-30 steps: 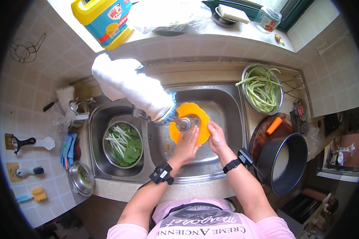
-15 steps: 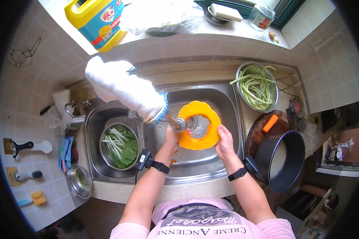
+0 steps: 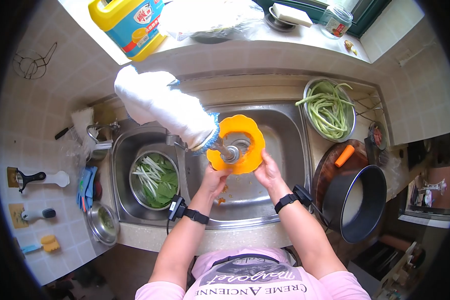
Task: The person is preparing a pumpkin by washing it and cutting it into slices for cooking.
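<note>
A hollow orange ring of pumpkin (image 3: 255,149) with a scalloped edge is held over the right sink basin (image 3: 287,192). My left hand (image 3: 214,181) grips its lower left edge. My right hand (image 3: 268,172) is closed on its lower right edge, thumb up. Above the ring's opening hangs the faucet head (image 3: 231,154), with a white glove (image 3: 167,107) with blue trim over its upper part. Under the faucet the view blurs, as if water runs there. Small orange scraps (image 3: 221,200) lie on the basin floor near my left wrist.
A bowl of leafy greens (image 3: 155,182) stands in the left basin. At the back right is a bowl of long beans (image 3: 330,110). A carrot piece (image 3: 344,156) lies on a round board (image 3: 325,170), beside a deep black pan (image 3: 357,202). A yellow jug (image 3: 130,30) stands on the sill.
Both hands have shifted the pumpkin ring left and slightly up, so its opening now surrounds the faucet head in view. The whole view has moved slightly.
</note>
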{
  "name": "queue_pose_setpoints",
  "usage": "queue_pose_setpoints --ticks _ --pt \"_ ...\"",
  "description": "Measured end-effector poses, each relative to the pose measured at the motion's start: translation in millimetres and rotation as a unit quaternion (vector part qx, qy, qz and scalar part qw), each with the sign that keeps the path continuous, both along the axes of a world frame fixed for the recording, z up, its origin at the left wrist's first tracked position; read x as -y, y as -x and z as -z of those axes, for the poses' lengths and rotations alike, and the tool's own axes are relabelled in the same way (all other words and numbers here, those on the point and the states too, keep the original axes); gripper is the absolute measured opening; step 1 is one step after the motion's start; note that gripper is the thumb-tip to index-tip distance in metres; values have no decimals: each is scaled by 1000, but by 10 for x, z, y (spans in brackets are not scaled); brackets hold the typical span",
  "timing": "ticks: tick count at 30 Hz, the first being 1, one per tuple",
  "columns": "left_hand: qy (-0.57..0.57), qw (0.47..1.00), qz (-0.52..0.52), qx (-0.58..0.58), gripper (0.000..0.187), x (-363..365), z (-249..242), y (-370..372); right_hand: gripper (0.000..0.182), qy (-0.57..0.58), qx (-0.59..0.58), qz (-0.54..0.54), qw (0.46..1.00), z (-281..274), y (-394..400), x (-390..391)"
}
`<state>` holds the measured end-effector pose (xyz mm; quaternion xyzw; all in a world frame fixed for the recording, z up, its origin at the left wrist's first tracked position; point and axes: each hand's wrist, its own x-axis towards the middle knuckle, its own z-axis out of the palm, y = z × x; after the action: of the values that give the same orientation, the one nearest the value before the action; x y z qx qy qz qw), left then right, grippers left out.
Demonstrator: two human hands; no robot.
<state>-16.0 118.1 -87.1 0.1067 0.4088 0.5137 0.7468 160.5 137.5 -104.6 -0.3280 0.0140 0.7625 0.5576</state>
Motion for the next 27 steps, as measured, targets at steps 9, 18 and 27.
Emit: queue_pose_setpoints --ticks 9,18,27 --pt "-67 996 8 -67 48 -114 -83 318 33 0 145 -165 976 -177 186 -47" --pt "13 997 39 -64 38 -62 234 -87 40 -35 255 -114 959 -402 125 15" --pt "168 973 155 -27 18 -111 136 -164 40 -46 467 8 883 -521 -394 467"
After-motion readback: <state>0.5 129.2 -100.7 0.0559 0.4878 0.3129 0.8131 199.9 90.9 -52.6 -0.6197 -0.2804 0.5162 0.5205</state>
